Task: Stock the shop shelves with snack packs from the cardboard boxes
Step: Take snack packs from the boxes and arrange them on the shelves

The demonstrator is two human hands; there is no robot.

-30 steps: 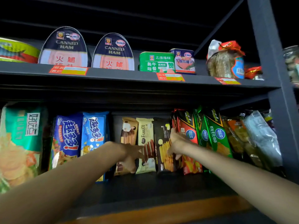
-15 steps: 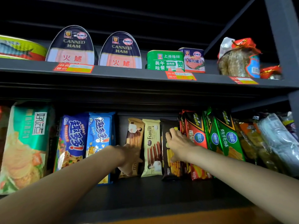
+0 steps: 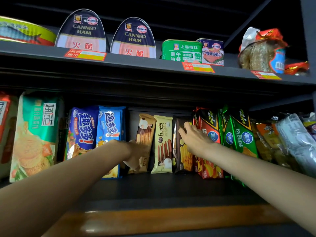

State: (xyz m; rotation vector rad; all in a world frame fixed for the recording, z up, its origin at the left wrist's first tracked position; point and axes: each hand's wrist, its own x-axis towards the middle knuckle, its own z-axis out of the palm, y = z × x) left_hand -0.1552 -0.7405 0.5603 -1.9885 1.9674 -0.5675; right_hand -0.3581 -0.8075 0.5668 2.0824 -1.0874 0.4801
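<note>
Three slim biscuit packs stand upright in the middle of the lower shelf (image 3: 164, 190). My left hand (image 3: 136, 155) grips the lower left side of the tan biscuit pack (image 3: 147, 132). Next to it on the right is a cream Franzzi pack (image 3: 162, 142), which neither hand touches. My right hand (image 3: 196, 139) rests with straight fingers on the upper front of the dark brown biscuit pack (image 3: 183, 156). No cardboard box is in view.
Blue cookie bags (image 3: 95, 132) and a green cracker bag (image 3: 35, 134) stand to the left. Red (image 3: 208, 120) and green (image 3: 239, 132) chip packs stand to the right, then several clear-wrapped packs (image 3: 294, 142). The upper shelf (image 3: 136, 62) holds canned ham and other tins. A gap shows behind the tan pack.
My right hand has slid from the dark pack's right edge up onto its front. My left hand stays on the tan pack. The three packs stand a little straighter.
</note>
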